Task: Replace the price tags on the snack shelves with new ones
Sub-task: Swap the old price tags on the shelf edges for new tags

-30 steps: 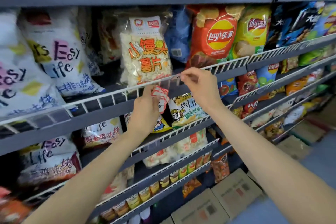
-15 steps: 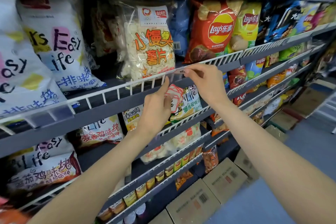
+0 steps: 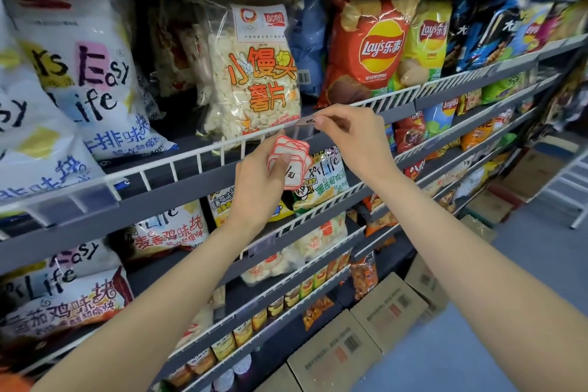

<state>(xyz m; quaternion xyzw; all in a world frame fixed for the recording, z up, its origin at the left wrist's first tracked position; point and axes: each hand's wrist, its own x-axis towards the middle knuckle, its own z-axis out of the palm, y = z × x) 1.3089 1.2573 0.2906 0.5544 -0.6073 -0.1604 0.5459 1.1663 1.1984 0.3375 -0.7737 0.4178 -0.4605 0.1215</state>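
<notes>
My right hand (image 3: pixel 353 134) pinches a small price tag (image 3: pixel 306 120) at the white wire rail (image 3: pixel 197 157) of the grey snack shelf, just below a clear bag of puffed snacks (image 3: pixel 254 79). Slightly lower and to the left, my left hand (image 3: pixel 259 183) grips a fanned stack of red-bordered white price tags (image 3: pixel 291 157) in front of the shelf edge. The thumb lies across the stack. The tag in my right hand is seen edge-on, so its print is unreadable.
A red Lay's bag (image 3: pixel 366 48) and more chip bags fill the shelf to the right. Large white snack bags (image 3: pixel 86 67) stand at the left above a clear tag holder (image 3: pixel 71 202). Lower shelves hold more snacks. Cardboard boxes (image 3: pixel 381 325) sit on the blue floor.
The view has shifted down and closer to the shelf. My right hand now holds a tag pulled slightly off the rail. My left hand has risen nearer to it with the stack.
</notes>
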